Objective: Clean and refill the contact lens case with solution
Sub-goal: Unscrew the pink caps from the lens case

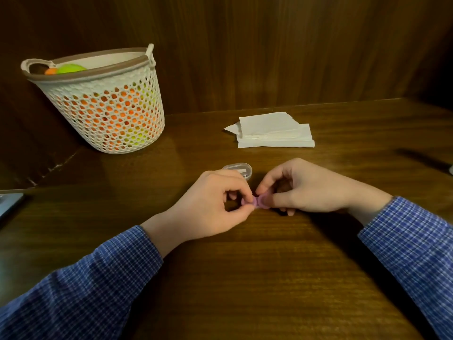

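A small pink contact lens case sits low over the wooden table, held between both hands. My left hand pinches its left end with thumb and fingertips. My right hand pinches its right end, fingers curled over it. Most of the case is hidden by the fingers. A clear oval plastic container lies on the table just behind my left hand.
A stack of white paper tissues lies at the back, right of centre. A white perforated basket with orange and green things inside stands at the back left. A dark wooden wall runs behind. A grey flat object shows at the left edge.
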